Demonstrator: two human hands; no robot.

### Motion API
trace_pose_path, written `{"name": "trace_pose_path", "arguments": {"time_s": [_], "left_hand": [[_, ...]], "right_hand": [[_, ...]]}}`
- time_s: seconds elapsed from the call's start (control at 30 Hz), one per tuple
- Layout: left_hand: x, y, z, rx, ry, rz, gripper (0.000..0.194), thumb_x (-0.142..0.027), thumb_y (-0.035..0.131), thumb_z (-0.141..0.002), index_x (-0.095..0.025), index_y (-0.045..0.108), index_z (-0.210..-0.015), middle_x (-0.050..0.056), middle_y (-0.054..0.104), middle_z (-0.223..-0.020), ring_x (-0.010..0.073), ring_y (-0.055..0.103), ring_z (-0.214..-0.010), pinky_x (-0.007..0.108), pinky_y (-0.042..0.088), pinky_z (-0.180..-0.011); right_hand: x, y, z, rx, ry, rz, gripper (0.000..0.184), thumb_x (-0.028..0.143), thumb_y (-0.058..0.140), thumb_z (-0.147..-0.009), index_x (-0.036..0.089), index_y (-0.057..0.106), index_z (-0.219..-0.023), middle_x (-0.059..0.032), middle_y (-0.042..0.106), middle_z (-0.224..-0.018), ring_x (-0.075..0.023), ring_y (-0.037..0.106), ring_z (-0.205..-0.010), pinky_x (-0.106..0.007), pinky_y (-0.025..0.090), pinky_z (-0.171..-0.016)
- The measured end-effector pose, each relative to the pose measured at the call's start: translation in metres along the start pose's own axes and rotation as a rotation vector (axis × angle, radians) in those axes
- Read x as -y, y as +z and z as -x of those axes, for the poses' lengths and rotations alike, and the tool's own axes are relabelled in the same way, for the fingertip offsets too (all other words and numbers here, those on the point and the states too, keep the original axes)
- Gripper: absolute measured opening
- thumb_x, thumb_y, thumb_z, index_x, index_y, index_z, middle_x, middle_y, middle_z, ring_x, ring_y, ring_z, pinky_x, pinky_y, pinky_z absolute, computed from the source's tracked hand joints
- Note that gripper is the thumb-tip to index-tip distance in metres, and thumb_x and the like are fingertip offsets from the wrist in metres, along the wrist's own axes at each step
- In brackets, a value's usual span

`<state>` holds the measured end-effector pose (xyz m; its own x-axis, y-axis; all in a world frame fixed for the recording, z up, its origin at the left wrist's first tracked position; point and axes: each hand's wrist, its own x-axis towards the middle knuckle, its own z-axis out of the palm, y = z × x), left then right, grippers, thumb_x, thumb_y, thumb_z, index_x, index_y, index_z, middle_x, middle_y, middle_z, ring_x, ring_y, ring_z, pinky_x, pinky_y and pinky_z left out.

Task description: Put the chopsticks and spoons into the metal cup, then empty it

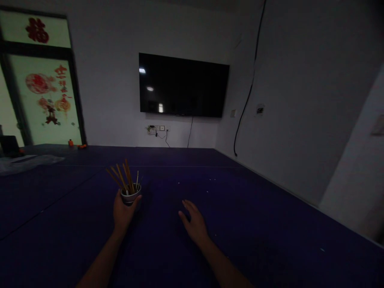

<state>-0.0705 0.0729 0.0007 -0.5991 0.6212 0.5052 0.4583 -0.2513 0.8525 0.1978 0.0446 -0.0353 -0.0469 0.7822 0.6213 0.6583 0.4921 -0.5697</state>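
My left hand (123,212) is wrapped round a small pale cup (131,198) on the dark blue table (162,240). Several thin wooden sticks (129,176), which look like chopsticks, stand in the cup and lean to the left. A shorter light stick (137,180) rises at the cup's right side. To the right, my right hand (193,222) hovers over or rests on the table with its fingers apart and nothing in it. Whether it touches the surface I cannot tell.
Small white bits (207,191) lie scattered on the table. At the far left are clear plastic sheeting (33,162), a dark box-like object (9,146) and small orange items (71,143). A television (183,86) hangs on the back wall; a black cable (247,98) runs down the right wall.
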Motion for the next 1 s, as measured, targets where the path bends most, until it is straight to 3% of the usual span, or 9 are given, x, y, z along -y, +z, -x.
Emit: {"name": "trace_pose_path", "arguments": {"time_s": [0.1,0.17,0.3,0.43,0.57,0.83,1.0], "left_hand": [[-0.003,-0.003,0.000,-0.044,0.029,-0.008,0.088,-0.054,0.066,-0.061,-0.010,0.036,-0.132,0.020,0.045,-0.132,0.0323,0.040,-0.123,0.044,0.030,-0.104],[-0.009,-0.009,-0.007,-0.081,-0.010,0.047,0.085,-0.053,0.062,-0.066,-0.012,0.033,-0.134,0.018,0.044,-0.134,0.0307,0.040,-0.124,0.044,0.030,-0.104],[-0.027,-0.023,-0.038,-0.125,-0.094,0.122,0.078,-0.053,0.060,-0.070,-0.016,0.034,-0.133,0.015,0.045,-0.134,0.0303,0.042,-0.123,0.044,0.036,-0.101],[-0.038,-0.028,-0.073,0.059,-0.280,0.210,0.058,-0.052,0.065,-0.063,-0.016,0.056,-0.108,0.013,0.060,-0.113,0.0314,0.053,-0.111,0.043,0.044,-0.093],[-0.032,-0.024,-0.092,0.125,-0.341,0.253,0.047,-0.044,0.074,-0.053,-0.018,0.060,-0.089,0.008,0.066,-0.093,0.0302,0.061,-0.096,0.044,0.050,-0.081],[-0.026,-0.015,-0.092,0.336,-0.321,0.313,0.037,-0.031,0.079,-0.042,-0.017,0.065,-0.073,0.005,0.067,-0.069,0.0240,0.065,-0.067,0.035,0.052,-0.061],[-0.027,-0.012,-0.092,0.351,-0.302,0.320,0.037,-0.026,0.078,-0.043,-0.016,0.065,-0.076,0.004,0.068,-0.069,0.0229,0.065,-0.065,0.034,0.052,-0.059]], "right_hand": [[-0.003,-0.008,-0.008,-0.084,0.052,0.178,0.040,0.047,0.036,-0.090,0.020,0.066,-0.099,-0.0082,0.066,-0.096,-0.0196,0.062,-0.089,-0.030,0.045,-0.078],[-0.005,-0.010,-0.010,-0.102,0.131,0.342,0.049,0.046,0.029,-0.093,0.019,0.067,-0.079,-0.0076,0.067,-0.076,-0.0171,0.062,-0.071,-0.025,0.043,-0.065],[-0.006,-0.007,-0.011,-0.079,0.188,0.519,0.058,0.046,0.024,-0.094,0.018,0.065,-0.064,-0.0086,0.066,-0.064,-0.0150,0.060,-0.057,-0.023,0.033,-0.052],[-0.005,-0.003,-0.014,-0.054,0.177,0.528,0.056,0.045,0.029,-0.093,0.018,0.066,-0.060,-0.0084,0.066,-0.060,-0.0154,0.060,-0.054,-0.024,0.029,-0.049],[-0.006,0.000,-0.018,-0.032,0.175,0.551,0.052,0.042,0.033,-0.092,0.018,0.067,-0.062,-0.0095,0.066,-0.061,-0.0159,0.060,-0.054,-0.024,0.029,-0.049],[-0.013,-0.002,-0.018,-0.014,0.150,0.522,0.052,0.044,0.034,-0.092,0.019,0.063,-0.056,-0.0059,0.064,-0.057,-0.0147,0.058,-0.053,-0.024,0.025,-0.047],[-0.015,-0.004,-0.018,-0.031,0.158,0.453,0.057,0.046,0.029,-0.092,0.019,0.058,-0.051,-0.0032,0.060,-0.052,-0.0125,0.053,-0.048,-0.025,0.021,-0.046]]}}
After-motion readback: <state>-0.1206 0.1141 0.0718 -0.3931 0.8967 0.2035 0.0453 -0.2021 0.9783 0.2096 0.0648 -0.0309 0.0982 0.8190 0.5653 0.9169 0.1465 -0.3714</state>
